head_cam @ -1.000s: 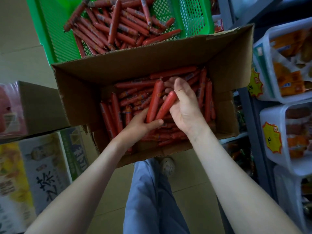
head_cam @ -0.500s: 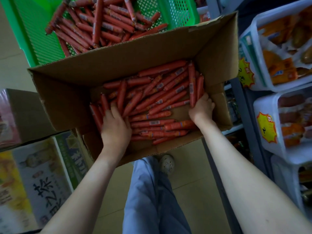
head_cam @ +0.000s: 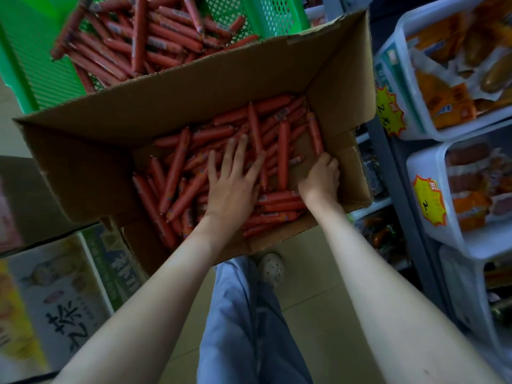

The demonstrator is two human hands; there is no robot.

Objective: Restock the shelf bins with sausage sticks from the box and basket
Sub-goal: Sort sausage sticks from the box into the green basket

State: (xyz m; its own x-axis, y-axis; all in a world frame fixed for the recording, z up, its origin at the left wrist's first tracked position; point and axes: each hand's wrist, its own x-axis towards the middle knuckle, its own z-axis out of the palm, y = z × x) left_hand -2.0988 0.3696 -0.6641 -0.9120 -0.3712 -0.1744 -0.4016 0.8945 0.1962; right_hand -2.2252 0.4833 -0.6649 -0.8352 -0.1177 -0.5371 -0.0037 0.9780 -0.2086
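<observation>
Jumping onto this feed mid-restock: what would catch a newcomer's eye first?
The open cardboard box at centre, heaped with red sausage sticks, dominates. The left hand lies spread flat on the pile, while the right hand is curled at the end of a stick by the right wall; a grip isn't certain. Beyond the box a green basket holds more sticks, and white shelf bins stand at right.

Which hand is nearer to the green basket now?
Left. The left hand lies spread on the sausage sticks in the box, below the green basket; the right hand is farther right.
</observation>
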